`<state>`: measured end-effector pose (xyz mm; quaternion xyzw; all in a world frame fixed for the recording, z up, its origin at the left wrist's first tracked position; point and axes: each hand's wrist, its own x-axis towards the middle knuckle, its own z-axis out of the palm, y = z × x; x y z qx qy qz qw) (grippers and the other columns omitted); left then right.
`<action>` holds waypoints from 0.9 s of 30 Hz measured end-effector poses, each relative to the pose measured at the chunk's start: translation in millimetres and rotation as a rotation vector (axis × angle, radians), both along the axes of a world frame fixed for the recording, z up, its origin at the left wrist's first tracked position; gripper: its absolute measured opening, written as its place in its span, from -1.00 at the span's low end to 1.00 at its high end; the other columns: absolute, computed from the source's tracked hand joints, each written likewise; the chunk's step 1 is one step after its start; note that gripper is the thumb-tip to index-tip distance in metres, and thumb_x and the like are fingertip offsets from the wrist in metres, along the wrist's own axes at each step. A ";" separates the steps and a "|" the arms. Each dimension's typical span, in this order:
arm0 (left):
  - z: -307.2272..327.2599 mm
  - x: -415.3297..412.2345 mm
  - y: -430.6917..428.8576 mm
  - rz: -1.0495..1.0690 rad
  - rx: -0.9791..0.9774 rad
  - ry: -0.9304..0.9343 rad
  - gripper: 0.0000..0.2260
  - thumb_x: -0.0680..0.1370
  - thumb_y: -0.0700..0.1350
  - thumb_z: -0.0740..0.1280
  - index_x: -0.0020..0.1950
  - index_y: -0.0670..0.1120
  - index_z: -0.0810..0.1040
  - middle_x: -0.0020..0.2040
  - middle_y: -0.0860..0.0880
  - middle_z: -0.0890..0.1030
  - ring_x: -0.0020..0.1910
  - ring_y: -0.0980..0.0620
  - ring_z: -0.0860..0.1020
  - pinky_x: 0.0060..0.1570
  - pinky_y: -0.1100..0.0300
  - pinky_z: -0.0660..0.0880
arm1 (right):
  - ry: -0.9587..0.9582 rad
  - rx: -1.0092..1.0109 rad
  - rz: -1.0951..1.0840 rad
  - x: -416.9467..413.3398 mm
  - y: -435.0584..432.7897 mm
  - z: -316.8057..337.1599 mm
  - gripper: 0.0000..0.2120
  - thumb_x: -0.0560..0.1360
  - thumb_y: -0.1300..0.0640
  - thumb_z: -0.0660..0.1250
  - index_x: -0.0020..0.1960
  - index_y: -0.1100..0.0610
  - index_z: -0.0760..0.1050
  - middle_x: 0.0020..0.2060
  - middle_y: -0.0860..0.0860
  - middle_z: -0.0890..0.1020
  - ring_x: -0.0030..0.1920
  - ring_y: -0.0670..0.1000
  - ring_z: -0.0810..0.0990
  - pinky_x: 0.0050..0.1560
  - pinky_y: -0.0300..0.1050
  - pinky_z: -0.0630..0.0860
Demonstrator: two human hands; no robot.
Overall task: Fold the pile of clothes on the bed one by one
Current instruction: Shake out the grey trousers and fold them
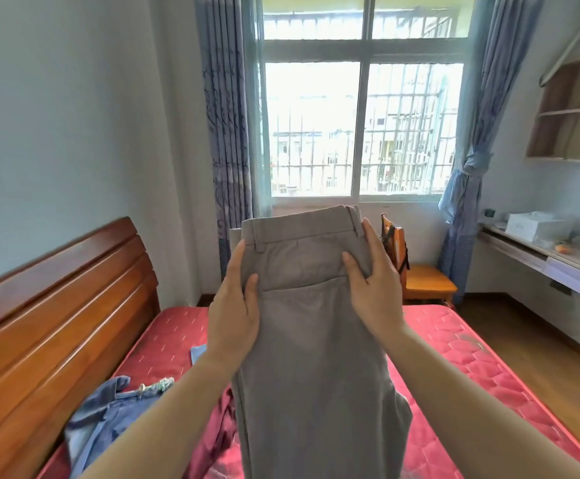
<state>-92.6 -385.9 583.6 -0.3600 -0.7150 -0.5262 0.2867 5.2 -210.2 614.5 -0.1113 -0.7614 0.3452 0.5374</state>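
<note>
Hanging upright in the middle of the frame, grey trousers point(316, 340) are held in the air above the bed, waistband at the top and legs dropping past the bottom edge. The left hand point(235, 305) clasps the left side edge just below the waistband, with its thumb pressed on the near face. The right hand point(374, 281) pinches the right side edge the same way, fingertips reaching the waistband. Any fingers behind the cloth are hidden.

In the lower left, a denim garment point(109, 413) and a dark red garment point(217, 430) lie unfolded on the red mattress point(454, 340). A wooden headboard point(57, 305) fills the left side. A barred window point(361, 126) and an orange chair point(426, 278) sit beyond.

The step in hand appears to be straightening the trousers before folding. The next move probably calls for lowering them flat onto bare mattress, legs aligned, then folding hem towards waistband.
</note>
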 end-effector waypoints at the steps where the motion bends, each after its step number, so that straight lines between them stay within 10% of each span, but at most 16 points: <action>1: -11.0 1.3 -0.2 0.007 -0.003 -0.013 -0.53 0.61 -0.09 0.16 0.46 0.23 0.11 0.30 0.24 0.31 0.12 0.28 0.38 0.01 0.52 0.24 | -0.021 -0.018 0.020 2.4 0.9 -12.5 -0.47 0.54 0.02 0.29 0.46 -0.11 0.20 0.25 -0.38 0.30 0.23 -0.47 0.21 0.25 -0.41 0.19; 8: -127.5 30.7 -15.4 -0.034 -0.114 -0.162 -0.57 0.58 -0.25 0.22 0.43 0.01 0.30 0.32 0.24 0.33 0.28 0.36 0.32 0.22 0.61 0.10 | -0.378 -0.215 0.210 48.7 -10.4 -152.3 -0.36 0.55 0.31 0.19 0.48 -0.07 0.00 0.42 -0.21 0.19 0.43 -0.11 0.21 0.35 -0.38 0.13; 17: -274.0 61.6 -27.0 -0.008 -0.430 -0.547 -0.57 0.55 -0.18 0.29 0.37 0.17 0.36 0.19 0.04 0.58 0.09 0.11 0.51 -0.05 0.32 0.44 | -0.697 -0.514 0.216 87.2 -24.4 -311.7 -0.31 0.50 0.38 0.25 0.44 -0.14 0.08 0.40 -0.14 0.32 0.35 -0.32 0.27 0.29 -0.48 0.18; 27: -301.7 -185.6 131.6 0.296 -0.718 -0.508 -0.48 0.57 0.16 0.16 0.50 0.12 0.13 0.32 -0.15 0.36 0.25 -0.19 0.39 0.18 -0.07 0.37 | -0.666 -0.371 0.065 -172.9 149.6 -342.8 -0.28 0.51 0.07 0.32 0.53 0.05 -0.02 0.39 0.15 0.22 0.39 0.05 0.22 0.28 -0.30 0.11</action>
